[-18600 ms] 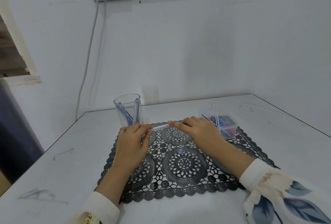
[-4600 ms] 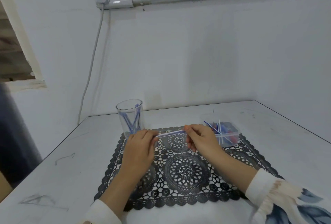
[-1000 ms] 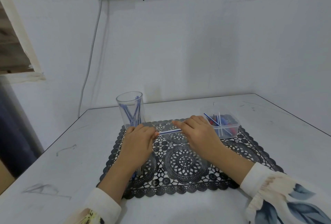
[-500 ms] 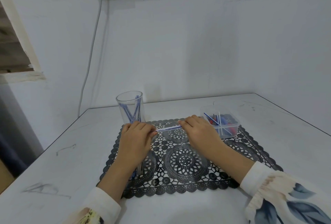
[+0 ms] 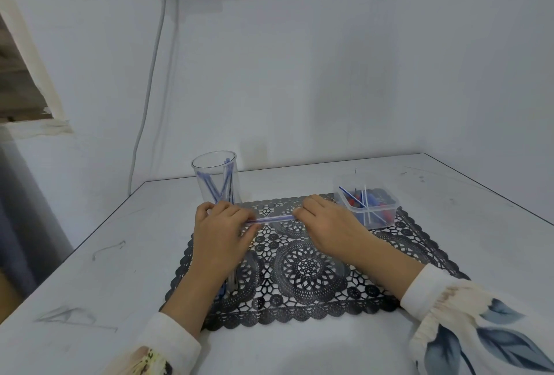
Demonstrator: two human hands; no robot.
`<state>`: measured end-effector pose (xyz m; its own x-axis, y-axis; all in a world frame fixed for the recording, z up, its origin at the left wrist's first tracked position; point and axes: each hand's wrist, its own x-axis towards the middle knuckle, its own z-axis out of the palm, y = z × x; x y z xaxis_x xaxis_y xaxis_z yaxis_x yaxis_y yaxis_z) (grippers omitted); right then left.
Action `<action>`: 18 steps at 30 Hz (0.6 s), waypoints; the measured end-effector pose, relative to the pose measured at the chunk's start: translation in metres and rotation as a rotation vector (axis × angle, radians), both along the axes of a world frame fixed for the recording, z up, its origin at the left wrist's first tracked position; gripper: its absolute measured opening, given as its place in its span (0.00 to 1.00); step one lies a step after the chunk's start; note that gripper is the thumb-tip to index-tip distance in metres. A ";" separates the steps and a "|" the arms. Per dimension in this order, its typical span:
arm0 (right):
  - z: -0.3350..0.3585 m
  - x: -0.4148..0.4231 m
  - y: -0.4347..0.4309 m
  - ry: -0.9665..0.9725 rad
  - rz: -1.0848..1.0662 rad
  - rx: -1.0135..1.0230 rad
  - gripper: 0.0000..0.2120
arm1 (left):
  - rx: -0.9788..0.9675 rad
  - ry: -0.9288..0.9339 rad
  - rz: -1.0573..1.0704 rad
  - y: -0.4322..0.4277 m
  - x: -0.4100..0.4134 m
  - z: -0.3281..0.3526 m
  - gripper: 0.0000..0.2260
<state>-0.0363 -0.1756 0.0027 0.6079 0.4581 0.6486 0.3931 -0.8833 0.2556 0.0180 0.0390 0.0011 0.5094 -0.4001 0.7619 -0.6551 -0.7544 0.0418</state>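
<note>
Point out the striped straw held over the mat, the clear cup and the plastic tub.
striped straw (image 5: 274, 219): head view, middle of its uncovered stretch.
clear cup (image 5: 214, 167): head view, near side of its rim.
plastic tub (image 5: 386, 220): head view, its front wall.

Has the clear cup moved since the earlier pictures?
No. The clear cup still stands at the black lace placemat's far-left corner, as before.
</note>
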 end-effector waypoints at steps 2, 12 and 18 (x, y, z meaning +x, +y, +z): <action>0.001 -0.001 0.000 0.006 0.025 0.002 0.10 | -0.002 -0.013 -0.003 0.000 0.000 0.000 0.05; 0.002 -0.006 0.001 0.091 0.079 0.060 0.12 | 0.013 0.020 -0.018 0.000 0.003 -0.003 0.06; 0.011 -0.006 -0.002 0.195 0.059 0.255 0.14 | 0.015 0.019 -0.011 -0.001 0.002 -0.002 0.06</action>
<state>-0.0424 -0.1781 0.0133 0.7096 0.3338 0.6205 0.4649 -0.8836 -0.0562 0.0196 0.0384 -0.0008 0.5193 -0.4167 0.7461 -0.6623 -0.7480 0.0433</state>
